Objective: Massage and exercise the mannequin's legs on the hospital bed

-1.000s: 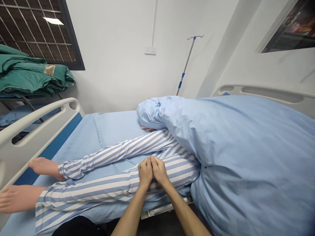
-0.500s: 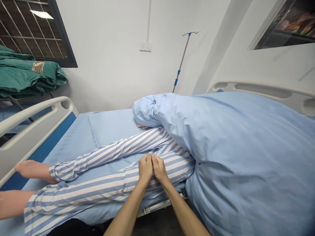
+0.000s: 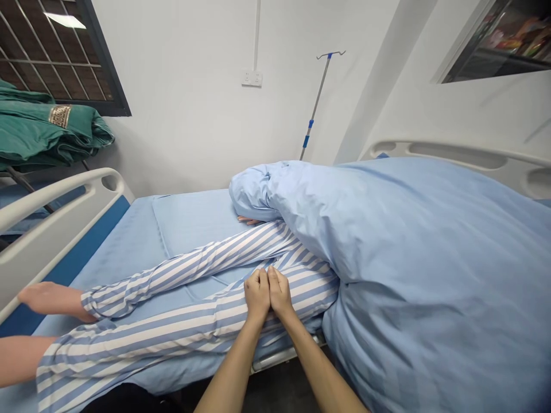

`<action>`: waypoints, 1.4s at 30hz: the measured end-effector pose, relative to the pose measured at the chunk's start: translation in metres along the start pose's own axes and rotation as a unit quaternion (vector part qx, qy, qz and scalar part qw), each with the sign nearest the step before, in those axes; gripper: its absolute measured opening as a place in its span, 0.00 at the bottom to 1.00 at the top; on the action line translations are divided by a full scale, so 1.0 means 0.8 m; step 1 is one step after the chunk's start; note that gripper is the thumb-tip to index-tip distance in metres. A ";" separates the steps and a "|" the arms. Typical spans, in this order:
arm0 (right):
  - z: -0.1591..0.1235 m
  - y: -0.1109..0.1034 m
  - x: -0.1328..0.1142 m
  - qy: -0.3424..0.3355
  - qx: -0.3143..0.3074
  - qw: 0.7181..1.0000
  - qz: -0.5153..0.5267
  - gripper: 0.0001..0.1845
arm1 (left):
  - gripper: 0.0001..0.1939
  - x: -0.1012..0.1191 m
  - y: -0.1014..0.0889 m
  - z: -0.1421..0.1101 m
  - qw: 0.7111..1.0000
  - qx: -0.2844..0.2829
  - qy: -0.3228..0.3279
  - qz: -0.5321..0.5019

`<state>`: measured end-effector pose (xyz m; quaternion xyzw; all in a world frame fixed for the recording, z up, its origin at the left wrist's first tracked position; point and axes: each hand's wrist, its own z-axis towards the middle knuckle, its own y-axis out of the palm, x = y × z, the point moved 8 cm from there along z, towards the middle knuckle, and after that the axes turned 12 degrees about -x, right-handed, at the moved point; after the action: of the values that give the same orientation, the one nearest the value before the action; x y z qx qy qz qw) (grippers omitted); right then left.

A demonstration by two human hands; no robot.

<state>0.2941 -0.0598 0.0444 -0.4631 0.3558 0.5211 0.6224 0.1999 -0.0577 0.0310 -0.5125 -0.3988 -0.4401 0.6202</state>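
Note:
My left hand [image 3: 257, 292] and my right hand [image 3: 279, 291] are side by side with fingers curled closed, thumbs and knuckles touching. Both rest on the near thigh of a figure lying on the bed, over its blue-and-white striped trousers [image 3: 167, 327]. Whether any cloth is pinched inside the fingers is hidden. A light blue quilt [image 3: 413, 241] covers the figure's upper body, bunched just right of my hands. Fingertips [image 3: 248, 220] of the lying figure poke out from under its edge. The bare feet, one of them the far foot [image 3: 55, 299], point left.
Light blue sheeting [image 3: 193, 212] covers the bed, between a footboard [image 3: 64, 229] at left and a headboard [image 3: 456, 154] at right. An IV pole [image 3: 317, 97] stands behind it. Folded green cloth [image 3: 51, 132] lies beneath a barred window [image 3: 55, 57]. A wall socket [image 3: 252, 78] is behind.
The view has shifted slightly, so the bed and wall sit a little further left. My hands stay closed together on the same thigh.

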 end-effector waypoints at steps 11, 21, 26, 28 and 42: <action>0.016 -0.023 -0.023 -0.026 -0.071 0.987 -0.144 0.21 | 0.22 0.009 0.005 -0.002 0.998 -0.017 0.028 0.056; 0.012 -0.021 -0.003 -0.026 -0.054 0.990 -0.131 0.21 | 0.25 0.021 0.009 0.020 0.999 -0.049 -0.002 -0.013; 0.011 -0.031 0.001 -0.026 -0.029 0.995 -0.090 0.20 | 0.25 0.036 0.011 0.034 0.993 -0.025 0.010 -0.112; 0.010 -0.033 0.003 -0.023 -0.018 0.996 -0.079 0.20 | 0.25 0.031 0.022 0.031 0.994 -0.034 0.008 -0.101; 0.029 -0.047 -0.038 -0.038 -0.097 0.972 -0.211 0.20 | 0.23 0.024 0.030 0.018 0.998 -0.036 0.032 0.050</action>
<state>0.3239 -0.0489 0.0874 -0.5652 0.1741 0.4277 0.6836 0.2276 -0.0441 0.0450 -0.5394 -0.3362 -0.4391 0.6350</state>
